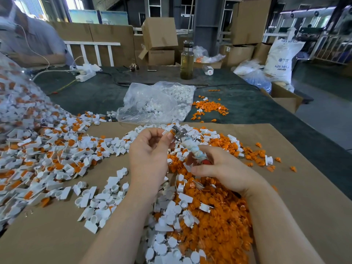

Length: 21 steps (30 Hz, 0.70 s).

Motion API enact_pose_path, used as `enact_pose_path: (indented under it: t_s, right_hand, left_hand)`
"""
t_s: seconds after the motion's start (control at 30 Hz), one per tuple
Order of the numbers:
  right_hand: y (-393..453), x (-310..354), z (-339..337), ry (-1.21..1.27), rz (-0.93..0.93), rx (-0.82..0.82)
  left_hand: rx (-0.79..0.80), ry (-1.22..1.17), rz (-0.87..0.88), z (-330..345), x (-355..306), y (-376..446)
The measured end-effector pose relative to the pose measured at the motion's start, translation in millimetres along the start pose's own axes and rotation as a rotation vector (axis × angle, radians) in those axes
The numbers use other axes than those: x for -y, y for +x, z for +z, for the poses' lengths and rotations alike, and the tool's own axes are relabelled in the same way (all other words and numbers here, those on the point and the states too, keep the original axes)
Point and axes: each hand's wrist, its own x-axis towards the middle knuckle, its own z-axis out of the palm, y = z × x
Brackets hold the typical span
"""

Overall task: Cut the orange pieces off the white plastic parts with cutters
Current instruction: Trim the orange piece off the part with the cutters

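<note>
Cardboard sheet (pixel 285 178) covers green table (pixel 257 107), boxes (pixel 247 21) behind.

We are in a factory hall or packing workshop. Stacked cardboard boxes (pixel 159 33) stand behind our worktop (pixel 285 119), and a white sack (pixel 280 60) printed "ABS RESIN" leans beside more cartons. A steel column (pixel 205 25) rises among tall windows, and what may be machinery, too blurred for us to tell, fills the far right. Loose heaps of white plastic parts (pixel 38 149) and orange pieces (pixel 219 216) cover a cardboard sheet (pixel 304 187), with a clear bag (pixel 156 101) of sorted parts near them.
</note>
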Motion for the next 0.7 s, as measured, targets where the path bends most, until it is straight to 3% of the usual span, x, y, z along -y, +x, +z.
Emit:
enact_pose_path:
  t_s: [0.5,0.7]
  right_hand:
    - [7,-1,7,-0.091,-0.064,-0.038]
    - [10,-6,10,-0.147,-0.074,-0.105]
  left_hand:
    - [-0.022,-0.038,-0.048,-3,1,2]
    - [0.026,-0.217,-0.235,-7,3,9]
